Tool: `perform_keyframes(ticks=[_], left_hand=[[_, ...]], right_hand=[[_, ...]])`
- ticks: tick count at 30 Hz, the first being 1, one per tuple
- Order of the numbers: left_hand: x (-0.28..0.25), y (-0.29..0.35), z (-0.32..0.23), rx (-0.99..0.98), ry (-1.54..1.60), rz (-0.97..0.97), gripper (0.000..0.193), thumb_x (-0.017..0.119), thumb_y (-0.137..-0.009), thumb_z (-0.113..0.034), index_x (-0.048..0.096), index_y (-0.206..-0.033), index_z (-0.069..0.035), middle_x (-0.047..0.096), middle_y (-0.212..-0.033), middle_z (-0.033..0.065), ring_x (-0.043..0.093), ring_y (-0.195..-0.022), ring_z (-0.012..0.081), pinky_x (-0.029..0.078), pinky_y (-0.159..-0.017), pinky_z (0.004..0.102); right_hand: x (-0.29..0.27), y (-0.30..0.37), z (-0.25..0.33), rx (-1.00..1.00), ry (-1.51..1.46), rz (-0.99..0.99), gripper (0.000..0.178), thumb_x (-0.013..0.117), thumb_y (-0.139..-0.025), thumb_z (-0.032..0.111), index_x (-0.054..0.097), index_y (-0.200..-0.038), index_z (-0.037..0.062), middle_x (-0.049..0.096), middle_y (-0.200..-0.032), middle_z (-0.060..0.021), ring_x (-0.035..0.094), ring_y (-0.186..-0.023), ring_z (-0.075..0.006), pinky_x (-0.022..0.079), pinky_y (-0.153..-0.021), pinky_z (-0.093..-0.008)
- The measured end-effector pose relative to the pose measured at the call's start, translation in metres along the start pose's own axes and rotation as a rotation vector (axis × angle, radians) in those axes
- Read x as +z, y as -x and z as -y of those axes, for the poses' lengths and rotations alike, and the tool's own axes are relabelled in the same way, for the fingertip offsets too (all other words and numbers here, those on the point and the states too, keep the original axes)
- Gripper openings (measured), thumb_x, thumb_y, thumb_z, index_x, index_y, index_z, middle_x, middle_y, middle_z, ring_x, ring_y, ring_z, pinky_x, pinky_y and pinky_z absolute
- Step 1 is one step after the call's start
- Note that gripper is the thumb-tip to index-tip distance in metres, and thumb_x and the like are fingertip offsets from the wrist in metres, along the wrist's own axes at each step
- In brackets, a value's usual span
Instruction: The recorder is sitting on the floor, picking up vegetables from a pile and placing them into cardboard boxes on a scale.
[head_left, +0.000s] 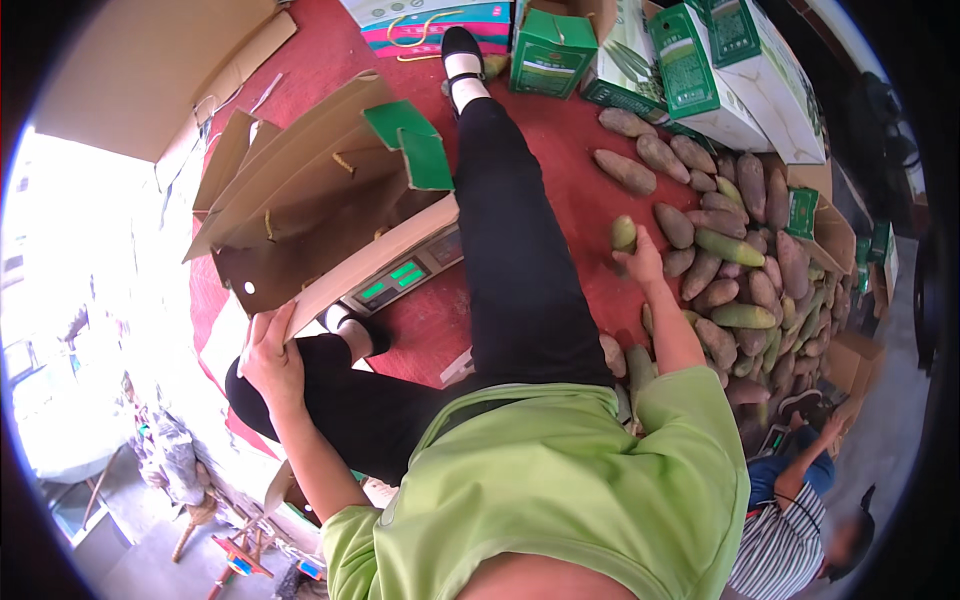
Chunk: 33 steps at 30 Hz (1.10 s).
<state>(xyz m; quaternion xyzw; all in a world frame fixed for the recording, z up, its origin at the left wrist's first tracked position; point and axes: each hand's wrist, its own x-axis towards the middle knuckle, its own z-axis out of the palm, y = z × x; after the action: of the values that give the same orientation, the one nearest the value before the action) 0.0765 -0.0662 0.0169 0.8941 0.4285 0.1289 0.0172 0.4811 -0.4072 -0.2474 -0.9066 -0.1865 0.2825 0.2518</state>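
Observation:
My left hand (272, 362) grips the near corner of an open brown cardboard box (330, 268), its fingers curled over the edge. The box has rope handles and a green flap (415, 150), and it stands on a digital scale (395, 283) with lit green figures. Most of its inside is in shadow. In my right hand (646, 262) is a green radish (624, 233), held upright above the red ground covering, just left of a large heap of soil-dusted radishes (735, 262). Some in the heap are green, others brownish.
White and green cartons (690, 75) stand beyond the heap, and a blue and pink box (430, 30) lies near my outstretched foot. A large cardboard sheet (140, 70) is at the far left. At lower right, a person in a striped top (785, 530) sits by the heap.

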Motion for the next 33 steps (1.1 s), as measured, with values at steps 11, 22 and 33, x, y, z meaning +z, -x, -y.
perform_keyframes(ticks=[11, 22, 33], left_hand=[[-0.001, 0.001, 0.004, 0.009, 0.009, 0.025, 0.035, 0.061, -0.068, 0.004, 0.070, -0.098, -0.013, 0.062, -0.087, 0.0037, 0.062, -0.085, 0.0245, 0.050, -0.073, 0.0354], [-0.001, 0.006, 0.008, 0.000, 0.000, 0.037, 0.037, 0.058, -0.073, 0.003, 0.070, -0.103, -0.015, 0.062, -0.089, 0.0041, 0.063, -0.083, 0.0268, 0.049, -0.070, 0.0386], [0.002, 0.005, 0.005, 0.033, -0.002, 0.037, 0.035, 0.059, -0.075, 0.002, 0.070, -0.104, -0.014, 0.062, -0.088, 0.0051, 0.064, -0.082, 0.0263, 0.049, -0.067, 0.0383]], right_hand=[[-0.111, 0.042, 0.272, -0.713, -0.940, -0.043, 0.056, 0.071, -0.078, -0.003, 0.046, -0.128, 0.0022, 0.059, -0.118, -0.0087, 0.058, -0.108, -0.0178, 0.047, -0.094, -0.0337], [-0.023, 0.093, 0.441, -1.227, -0.376, 0.048, 0.047, 0.077, -0.071, 0.017, 0.058, -0.113, 0.0069, 0.064, -0.104, -0.0110, 0.061, -0.101, -0.0286, 0.050, -0.083, -0.0395], [0.027, 0.084, 0.445, -1.229, 0.214, -0.104, 0.019, 0.062, -0.083, 0.021, 0.064, -0.100, 0.0123, 0.065, -0.092, -0.0058, 0.065, -0.087, -0.0241, 0.047, -0.071, -0.0407]])
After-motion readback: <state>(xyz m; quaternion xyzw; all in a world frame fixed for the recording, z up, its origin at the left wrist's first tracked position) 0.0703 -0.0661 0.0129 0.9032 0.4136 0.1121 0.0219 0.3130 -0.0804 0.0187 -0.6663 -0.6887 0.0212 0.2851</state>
